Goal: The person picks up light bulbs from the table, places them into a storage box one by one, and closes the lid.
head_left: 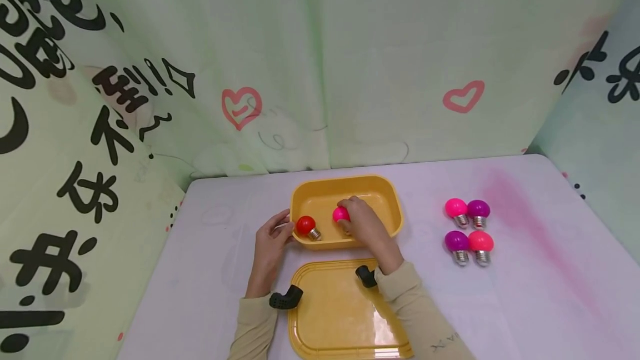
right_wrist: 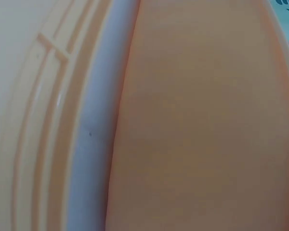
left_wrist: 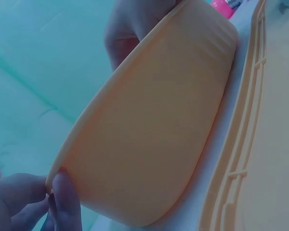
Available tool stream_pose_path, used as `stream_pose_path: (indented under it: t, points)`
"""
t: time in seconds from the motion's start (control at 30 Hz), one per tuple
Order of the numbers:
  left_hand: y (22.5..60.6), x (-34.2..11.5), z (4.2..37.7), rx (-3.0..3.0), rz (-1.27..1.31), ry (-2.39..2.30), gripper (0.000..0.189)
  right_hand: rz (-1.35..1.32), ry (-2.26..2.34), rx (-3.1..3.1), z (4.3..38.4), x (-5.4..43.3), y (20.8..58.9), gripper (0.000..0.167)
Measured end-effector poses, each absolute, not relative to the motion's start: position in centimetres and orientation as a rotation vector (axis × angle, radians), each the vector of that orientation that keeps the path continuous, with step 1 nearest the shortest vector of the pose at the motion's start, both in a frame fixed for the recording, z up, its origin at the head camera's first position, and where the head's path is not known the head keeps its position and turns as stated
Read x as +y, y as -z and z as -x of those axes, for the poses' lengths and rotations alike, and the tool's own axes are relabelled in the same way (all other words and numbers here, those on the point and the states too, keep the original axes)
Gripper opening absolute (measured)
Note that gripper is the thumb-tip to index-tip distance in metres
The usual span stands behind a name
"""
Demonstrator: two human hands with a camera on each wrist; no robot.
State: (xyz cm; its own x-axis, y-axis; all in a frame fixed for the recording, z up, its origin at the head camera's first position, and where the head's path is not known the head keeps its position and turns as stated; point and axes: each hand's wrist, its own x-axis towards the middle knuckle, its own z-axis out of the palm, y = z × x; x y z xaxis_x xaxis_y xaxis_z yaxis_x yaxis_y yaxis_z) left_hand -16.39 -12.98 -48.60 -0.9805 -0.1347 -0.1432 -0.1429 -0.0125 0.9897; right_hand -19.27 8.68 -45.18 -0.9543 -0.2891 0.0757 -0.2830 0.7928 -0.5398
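A yellow plastic box [head_left: 350, 244] stands on the table, and in it a red light bulb [head_left: 306, 225] lies near the left end. My right hand [head_left: 367, 224] reaches into the box and holds a pink light bulb [head_left: 341, 214] by its base end, partly hidden by the fingers. At the box's left end, my left hand [head_left: 272, 243] pinches the rim between thumb and fingers, as the left wrist view shows the left hand [left_wrist: 38, 202] on the box wall [left_wrist: 149, 115]. Only the box's outer wall [right_wrist: 202, 115] fills the right wrist view's middle, with no hand showing.
A yellow lid [head_left: 345, 315] lies flat in front of the box, beneath the right forearm. To the right, two pink light bulbs [head_left: 456, 208] [head_left: 481, 241] and two purple light bulbs [head_left: 479, 209] [head_left: 457, 241] lie grouped on the table [head_left: 540, 304]. Printed curtains [head_left: 400, 71] hang behind.
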Motion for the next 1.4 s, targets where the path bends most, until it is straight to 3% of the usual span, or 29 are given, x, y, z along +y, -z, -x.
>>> stream_pose_path:
  t: [0.73, 1.4]
  points:
    - [48.6, -12.9, 16.5, 2.217, 0.341, -2.189, 0.039, 0.489, 0.897, 2.955, 19.2, 6.7, 45.3, 0.038]
    - [48.7, -12.8, 16.5, 2.244, 0.361, -2.157, 0.040, 0.594, 0.897, 3.010, 17.9, 8.2, 44.7, 0.041]
